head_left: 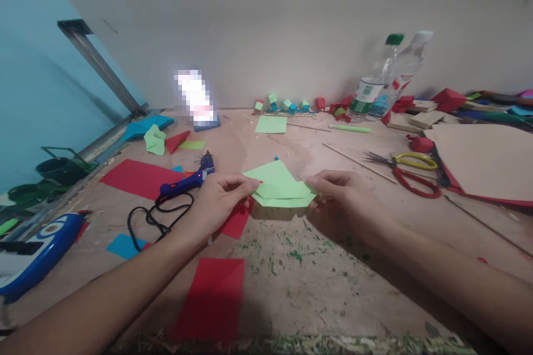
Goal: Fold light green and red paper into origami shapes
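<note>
A folded sheet of light green paper (277,183) is held up between my two hands above the middle of the table. Its top rises to a blunt point, and folded strips run along its lower edge. My left hand (233,191) pinches the left corner between thumb and fingers. On the opposite corner, my right hand (335,188) pinches the same way. Beneath and behind my left hand, a red paper piece (237,222) lies partly hidden. Left of that hand rests a blue glue gun (187,177) with a looped black cord (144,236).
Scissors with red and yellow handles (406,169) lie at the right, near a thin stick (358,162). Plastic bottles (366,94) stand by the wall. A lit phone (197,97) leans at the back left. Red paper (214,297) and green scraps (295,255) lie in front.
</note>
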`<action>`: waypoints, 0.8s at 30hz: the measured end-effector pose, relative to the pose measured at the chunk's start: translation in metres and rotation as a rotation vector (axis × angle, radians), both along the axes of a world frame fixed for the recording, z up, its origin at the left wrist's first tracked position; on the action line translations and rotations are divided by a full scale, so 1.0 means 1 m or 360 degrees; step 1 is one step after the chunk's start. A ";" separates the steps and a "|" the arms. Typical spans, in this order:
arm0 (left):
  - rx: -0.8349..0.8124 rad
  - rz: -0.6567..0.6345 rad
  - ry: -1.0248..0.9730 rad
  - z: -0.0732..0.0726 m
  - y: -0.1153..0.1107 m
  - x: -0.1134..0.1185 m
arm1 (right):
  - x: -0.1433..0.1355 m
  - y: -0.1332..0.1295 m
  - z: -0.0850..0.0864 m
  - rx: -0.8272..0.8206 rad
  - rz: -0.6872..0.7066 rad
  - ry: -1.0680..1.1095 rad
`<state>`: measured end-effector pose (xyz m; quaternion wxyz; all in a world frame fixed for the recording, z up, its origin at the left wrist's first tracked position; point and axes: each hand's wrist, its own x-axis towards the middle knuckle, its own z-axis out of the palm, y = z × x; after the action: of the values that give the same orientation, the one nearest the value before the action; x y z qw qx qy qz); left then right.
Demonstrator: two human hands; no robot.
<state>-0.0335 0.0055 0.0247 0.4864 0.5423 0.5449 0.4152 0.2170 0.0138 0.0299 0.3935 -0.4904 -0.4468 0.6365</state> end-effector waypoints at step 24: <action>0.0818 -0.0310 0.0742 0.003 -0.028 0.024 | -0.013 -0.015 0.000 0.0094 0.0443 -0.0084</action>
<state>-0.0097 -0.0226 0.0273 0.2339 0.7765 0.4648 0.3554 0.2043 -0.0013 0.0298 0.3038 -0.4284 -0.5391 0.6585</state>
